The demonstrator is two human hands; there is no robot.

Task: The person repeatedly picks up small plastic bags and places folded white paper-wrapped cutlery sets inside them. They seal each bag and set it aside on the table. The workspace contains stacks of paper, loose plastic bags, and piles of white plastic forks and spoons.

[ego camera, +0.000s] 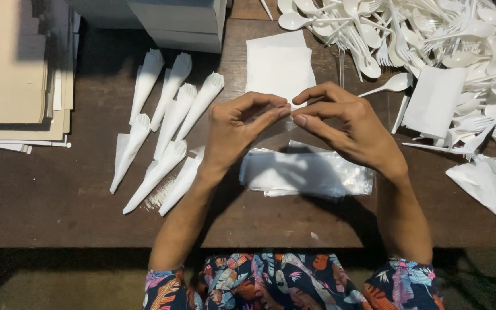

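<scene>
My left hand (237, 129) and my right hand (345, 123) meet above the middle of the dark wooden table (58, 195). Their fingertips pinch the top edge of a clear thin plastic sleeve (285, 117), which is hard to see. Under the hands lies a flat stack of clear plastic sleeves (305, 172). A white napkin stack (278, 63) sits just beyond the fingers. To the left lie several finished packs (165, 129), long white cones with cutlery tips showing at their wide ends.
A big heap of loose white plastic spoons and forks (426, 34) fills the far right. More white napkins (434, 100) rest by it. Tan cardboard sheets (12, 69) are stacked at the far left, grey boxes (173, 20) at the back.
</scene>
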